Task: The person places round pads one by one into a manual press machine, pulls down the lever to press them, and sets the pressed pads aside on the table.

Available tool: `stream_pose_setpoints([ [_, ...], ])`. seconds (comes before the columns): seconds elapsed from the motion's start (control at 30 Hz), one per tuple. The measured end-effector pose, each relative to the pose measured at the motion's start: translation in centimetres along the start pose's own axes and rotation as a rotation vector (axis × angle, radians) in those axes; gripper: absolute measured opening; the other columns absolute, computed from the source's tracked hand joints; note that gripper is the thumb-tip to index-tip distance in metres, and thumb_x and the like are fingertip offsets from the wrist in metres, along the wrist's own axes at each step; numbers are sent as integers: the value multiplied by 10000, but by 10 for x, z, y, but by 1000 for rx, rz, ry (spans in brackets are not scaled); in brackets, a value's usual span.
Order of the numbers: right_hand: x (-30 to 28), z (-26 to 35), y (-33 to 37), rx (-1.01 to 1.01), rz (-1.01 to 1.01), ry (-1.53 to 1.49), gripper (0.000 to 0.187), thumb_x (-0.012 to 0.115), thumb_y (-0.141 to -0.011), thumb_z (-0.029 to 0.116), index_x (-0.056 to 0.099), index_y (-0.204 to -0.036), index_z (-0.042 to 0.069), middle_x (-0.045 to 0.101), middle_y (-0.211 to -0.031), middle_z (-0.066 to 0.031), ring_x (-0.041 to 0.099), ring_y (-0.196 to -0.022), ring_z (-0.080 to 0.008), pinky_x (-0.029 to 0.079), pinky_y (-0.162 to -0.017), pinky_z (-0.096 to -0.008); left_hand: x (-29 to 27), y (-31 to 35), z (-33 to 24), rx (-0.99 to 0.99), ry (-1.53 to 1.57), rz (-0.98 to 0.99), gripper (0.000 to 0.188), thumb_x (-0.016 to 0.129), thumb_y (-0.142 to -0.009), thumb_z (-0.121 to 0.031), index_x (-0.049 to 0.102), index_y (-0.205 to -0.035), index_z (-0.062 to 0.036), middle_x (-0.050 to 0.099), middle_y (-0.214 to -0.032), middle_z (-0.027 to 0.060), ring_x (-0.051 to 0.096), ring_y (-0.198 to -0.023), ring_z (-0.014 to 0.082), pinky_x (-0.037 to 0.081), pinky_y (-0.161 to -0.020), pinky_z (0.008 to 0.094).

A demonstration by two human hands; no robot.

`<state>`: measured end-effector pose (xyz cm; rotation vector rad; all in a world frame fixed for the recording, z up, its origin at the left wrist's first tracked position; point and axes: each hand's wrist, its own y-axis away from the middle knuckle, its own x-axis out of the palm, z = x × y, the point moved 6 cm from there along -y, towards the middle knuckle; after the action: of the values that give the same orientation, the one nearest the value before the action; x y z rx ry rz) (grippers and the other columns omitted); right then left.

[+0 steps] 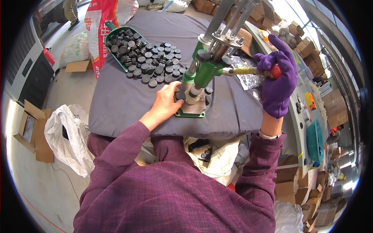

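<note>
A green hand press (206, 73) stands on the cloth-covered table in front of me, its ram down at a small round fixture (192, 97) on the base plate. Beside that fixture, my left hand (166, 101), bare, pinches a small black disc (180, 95) between thumb and fingers. My right hand (280, 79), in a purple knitted glove, is closed round the red knob (275, 72) of the press lever (246, 71), one finger sticking up. A few more black discs (208, 90) lie at the right of the base. Whether a piece sits under the ram cannot be made out.
Many black discs (153, 62) spill from a green scoop (109, 26) across the grey cloth (120, 105). A clear plastic bag (248, 79) lies behind the lever. White sacks (64, 136) and cardboard boxes (42, 147) stand left; a side bench (297, 128) with a teal basket (314, 141) runs right.
</note>
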<state>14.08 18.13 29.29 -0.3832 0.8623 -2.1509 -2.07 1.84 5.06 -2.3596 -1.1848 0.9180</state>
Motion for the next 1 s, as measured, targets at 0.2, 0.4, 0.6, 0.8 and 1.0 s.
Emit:
stream_pose_setpoints([
  [0.2,3,3,4,-23,16,19,524,376,-885,186,540,-1275,-124,495,-650,-30,517,-607,-162,523,-809,-396,28,-12,-4,-32,-2,26,668,744,-706,-62,444,-1300,-12,645,-1013,186,629,-975,362,508,-836,440],
  [0.4,0,6,33,-67,-29,108,535,376,-895,219,531,-1272,-127,484,-649,-30,517,-601,-166,527,-809,-410,42,-15,5,-119,73,-12,739,758,-691,-70,425,-1347,-4,673,-1036,167,629,-1006,349,486,-890,439],
  [0.6,-3,-9,94,-211,48,28,371,398,-888,129,602,-1137,-56,565,-691,-72,568,-648,-175,519,-887,-448,40,-19,5,-209,299,11,735,713,-700,-33,422,-1374,-8,678,-1042,176,652,-1000,350,514,-879,418],
  [0.8,-14,-51,169,-227,48,274,243,530,-879,143,638,-1060,19,655,-791,-86,629,-785,-203,402,-1062,-543,-9,-6,15,94,-142,-155,417,599,-692,42,634,-1104,-12,667,-1023,166,629,-916,359,522,-808,434],
  [1.0,-22,-38,158,1,-19,350,424,473,-801,148,622,-1146,-49,581,-737,-63,561,-706,-169,457,-1007,-444,-30,5,56,101,-743,-59,136,590,-734,-94,627,-862,-69,605,-917,120,582,-854,330,484,-660,458],
])
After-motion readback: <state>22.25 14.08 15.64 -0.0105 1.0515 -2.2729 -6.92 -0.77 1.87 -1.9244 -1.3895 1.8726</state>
